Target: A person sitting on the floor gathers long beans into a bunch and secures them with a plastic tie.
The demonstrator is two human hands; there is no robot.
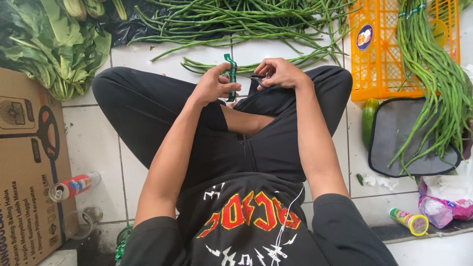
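I sit cross-legged on a white tiled floor. My left hand point(214, 84) pinches a strip of green tape point(231, 75) that stands upright between its fingers. My right hand point(278, 73) is closed around a small dark tool, likely scissors point(256, 77), right beside the tape. Both hands hover over my knees. Just beyond them lies a small bunch of long green beans point(212, 66), and a big loose pile of long beans point(236, 19) spreads across the floor further out.
An orange plastic crate point(379, 54) with long beans draped over it stands at the right, with a cucumber point(368, 120) and grey mat point(409, 138) below. Leafy greens point(54, 44) and a cardboard box point(24, 162) sit left, with a can point(74, 186) beside it.
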